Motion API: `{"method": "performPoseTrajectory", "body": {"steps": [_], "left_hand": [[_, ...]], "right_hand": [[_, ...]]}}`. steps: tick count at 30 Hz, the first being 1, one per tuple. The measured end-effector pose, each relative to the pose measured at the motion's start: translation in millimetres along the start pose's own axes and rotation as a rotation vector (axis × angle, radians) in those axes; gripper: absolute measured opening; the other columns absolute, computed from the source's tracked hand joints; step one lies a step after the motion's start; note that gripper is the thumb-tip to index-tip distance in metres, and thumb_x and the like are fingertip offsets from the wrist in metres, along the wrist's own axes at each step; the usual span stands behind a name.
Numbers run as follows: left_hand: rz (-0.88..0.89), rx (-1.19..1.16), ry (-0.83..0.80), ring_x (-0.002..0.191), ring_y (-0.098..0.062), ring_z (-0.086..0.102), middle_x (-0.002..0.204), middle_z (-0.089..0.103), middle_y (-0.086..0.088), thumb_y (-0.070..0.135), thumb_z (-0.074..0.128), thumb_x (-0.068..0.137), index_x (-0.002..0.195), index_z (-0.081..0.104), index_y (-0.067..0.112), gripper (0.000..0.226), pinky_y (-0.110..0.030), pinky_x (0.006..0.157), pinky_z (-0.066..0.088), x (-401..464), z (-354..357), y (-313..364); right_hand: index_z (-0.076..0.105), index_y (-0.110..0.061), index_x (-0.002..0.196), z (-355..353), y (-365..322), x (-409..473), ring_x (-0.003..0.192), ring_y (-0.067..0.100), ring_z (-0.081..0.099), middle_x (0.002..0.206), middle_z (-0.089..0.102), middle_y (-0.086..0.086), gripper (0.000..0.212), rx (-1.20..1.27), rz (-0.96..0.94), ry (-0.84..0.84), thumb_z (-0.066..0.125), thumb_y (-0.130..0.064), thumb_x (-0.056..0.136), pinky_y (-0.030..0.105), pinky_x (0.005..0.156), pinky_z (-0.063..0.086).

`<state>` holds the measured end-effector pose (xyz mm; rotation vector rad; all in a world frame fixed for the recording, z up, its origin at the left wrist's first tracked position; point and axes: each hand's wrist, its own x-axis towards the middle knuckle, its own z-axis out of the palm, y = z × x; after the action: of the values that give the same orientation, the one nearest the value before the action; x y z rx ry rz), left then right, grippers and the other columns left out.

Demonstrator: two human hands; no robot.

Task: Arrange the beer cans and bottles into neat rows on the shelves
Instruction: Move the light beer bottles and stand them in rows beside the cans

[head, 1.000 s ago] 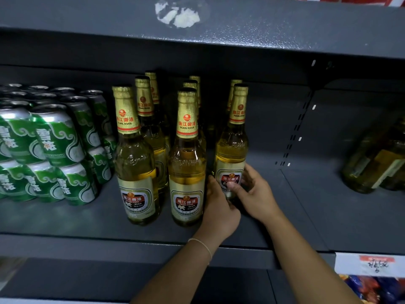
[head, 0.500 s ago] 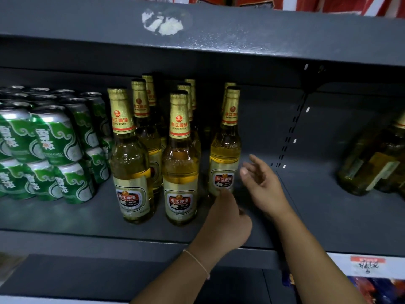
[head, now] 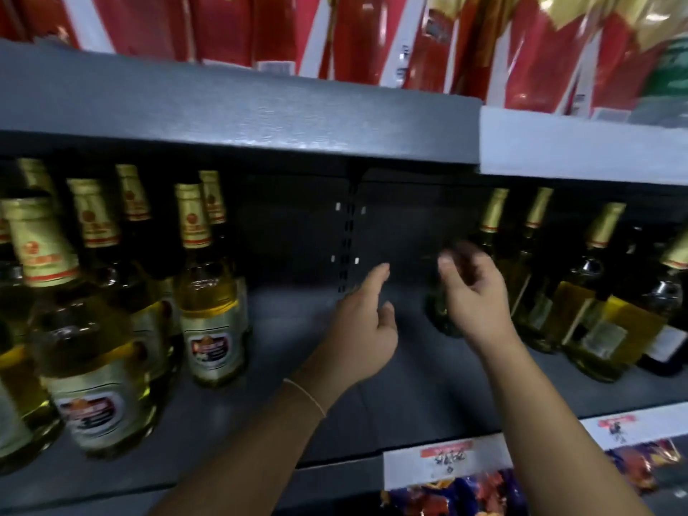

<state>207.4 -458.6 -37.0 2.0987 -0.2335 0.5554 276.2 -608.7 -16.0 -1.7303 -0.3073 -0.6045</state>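
Both hands hold nothing. Left hand (head: 363, 329) hangs over the bare middle of the shelf (head: 409, 381), fingers loose and apart. Right hand (head: 474, 296) at 3 o'clock of it, fingers spread and blurred, just in front of the nearest of the leaning bottles (head: 443, 314); contact cannot be told, probably none yet. Those bottles, from 2 to 3 o'clock, tilt against each other in no row. Upright bottles (head: 212, 314) at 9 o'clock already stand in files. Judgement: the right hand is shaped to close round the nearest leaning bottle; the bare gap between the groups gives room to line it up.
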Motion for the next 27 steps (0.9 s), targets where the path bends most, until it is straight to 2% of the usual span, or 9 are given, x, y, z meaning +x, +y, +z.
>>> {"method": "performPoseTrajectory", "body": {"steps": [2,6,12,14,17,19,22,24,27], "left_hand": [[0.012,0.015,-0.026,0.139,-0.012,0.037,0.151,0.040,0.001,0.011,0.044,0.098,0.150,0.031,0.019,0.054,-0.028,0.116,0.030,16,19,7],[-0.012,0.024,-0.084,0.138,-0.012,0.036,0.151,0.038,0.002,0.015,0.043,0.100,0.150,0.029,0.021,0.052,-0.020,0.108,0.029,36,51,15],[-0.093,0.045,-0.120,0.139,-0.013,0.036,0.151,0.039,0.002,0.017,0.044,0.100,0.150,0.026,0.025,0.054,-0.020,0.106,0.029,46,83,11],[-0.126,0.065,-0.130,0.140,-0.013,0.035,0.153,0.036,0.003,0.018,0.044,0.100,0.151,0.023,0.026,0.056,-0.019,0.105,0.028,45,85,7],[-0.172,0.086,-0.158,0.141,-0.012,0.032,0.156,0.029,0.007,0.023,0.045,0.100,0.153,0.017,0.029,0.060,-0.019,0.106,0.027,43,84,0],[-0.198,0.107,-0.160,0.141,-0.012,0.032,0.157,0.027,0.009,0.029,0.047,0.099,0.153,0.014,0.033,0.063,-0.021,0.108,0.028,41,85,-5],[-0.210,0.126,-0.147,0.138,-0.015,0.037,0.157,0.028,0.008,0.033,0.050,0.097,0.153,0.015,0.031,0.066,-0.027,0.110,0.033,39,85,-8],[-0.203,0.125,-0.145,0.141,-0.014,0.033,0.157,0.028,0.005,0.033,0.051,0.097,0.153,0.015,0.027,0.067,-0.024,0.112,0.030,37,83,-8],[-0.195,0.112,-0.132,0.141,-0.011,0.030,0.157,0.029,0.005,0.035,0.055,0.096,0.155,0.014,0.022,0.073,-0.014,0.104,0.023,29,76,-9]], "right_hand": [[0.060,-0.003,0.121,-20,12,19,0.092,0.010,0.063,0.103,0.064,0.002,0.030,-0.092,-0.029,0.058,0.063,-0.016,0.094,0.007,0.072,0.044],[0.062,-0.013,0.123,-48,44,58,0.097,0.014,0.062,0.105,0.067,0.000,0.036,-0.254,-0.062,0.062,0.067,-0.025,0.088,0.017,0.081,0.044],[0.054,-0.009,0.131,-50,75,105,0.110,0.016,0.058,0.119,0.063,0.001,0.049,-0.298,0.094,-0.133,0.070,-0.024,0.088,0.007,0.078,0.033],[0.057,-0.013,0.126,-48,81,114,0.106,0.015,0.059,0.116,0.064,-0.001,0.048,-0.265,0.134,-0.184,0.073,-0.032,0.085,0.018,0.085,0.040],[0.064,-0.023,0.112,-46,90,122,0.100,0.019,0.066,0.108,0.070,-0.001,0.060,-0.164,0.169,-0.180,0.072,-0.057,0.063,0.041,0.094,0.053],[0.067,-0.022,0.108,-43,91,118,0.096,0.019,0.069,0.103,0.072,0.000,0.051,-0.086,0.153,-0.159,0.077,-0.049,0.065,0.046,0.094,0.054],[0.069,-0.017,0.104,-34,77,96,0.090,0.016,0.069,0.098,0.073,0.005,0.026,-0.013,0.052,-0.116,0.079,-0.018,0.080,0.033,0.087,0.056],[0.069,-0.017,0.096,-29,65,74,0.079,0.015,0.069,0.087,0.073,0.007,0.018,-0.014,-0.073,-0.135,0.079,-0.016,0.081,0.029,0.075,0.054],[0.069,-0.011,0.087,-19,47,44,0.067,0.021,0.067,0.072,0.069,0.011,0.012,0.016,-0.132,-0.197,0.078,-0.015,0.081,0.035,0.064,0.055]]}}
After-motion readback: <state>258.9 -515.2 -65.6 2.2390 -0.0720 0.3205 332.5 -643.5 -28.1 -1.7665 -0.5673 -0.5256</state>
